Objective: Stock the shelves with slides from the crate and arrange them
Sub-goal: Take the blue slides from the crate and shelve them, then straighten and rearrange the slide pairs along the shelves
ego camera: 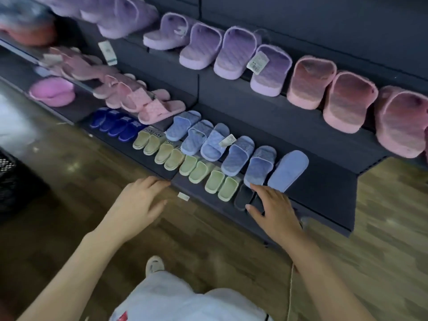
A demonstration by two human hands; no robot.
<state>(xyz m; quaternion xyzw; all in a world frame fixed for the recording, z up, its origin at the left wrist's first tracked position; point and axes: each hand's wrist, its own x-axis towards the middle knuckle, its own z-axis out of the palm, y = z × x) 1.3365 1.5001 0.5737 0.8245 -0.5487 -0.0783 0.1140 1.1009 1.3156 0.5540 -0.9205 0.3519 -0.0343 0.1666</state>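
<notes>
Looking down through the head cam, you've got both hands at the front of the bottom shelf (324,200). Your left hand (141,200) is open and holding nothing, fingers relaxed, with the fingertips right at the shelf's front edge. Your right hand (275,209) is open too, fingers spread and lying flat on the dark slides (242,198) at the front of that shelf. One of that pair is mostly hidden under your palm, so I can't tell how it's sitting.

Just left of the dark pair you've got the green slides (208,177) running in a front row. Further left along that row sit paler yellowish ones (152,144). Behind them the blue slides (238,156) make a back row, and the rightmost one lies sole-up just beside your right fingertips. The navy slides (115,123) sit at the far left end of the shelf.

Higher up to the left are the pink slides (148,100), a bit blurry. Above those you see purple slides (231,52), then big pink slides (347,100) to the right.

A small white tag (183,196) sits on the shelf's front edge between your hands. The black crate (9,179) is on the wood floor (208,251), well off to your left.
</notes>
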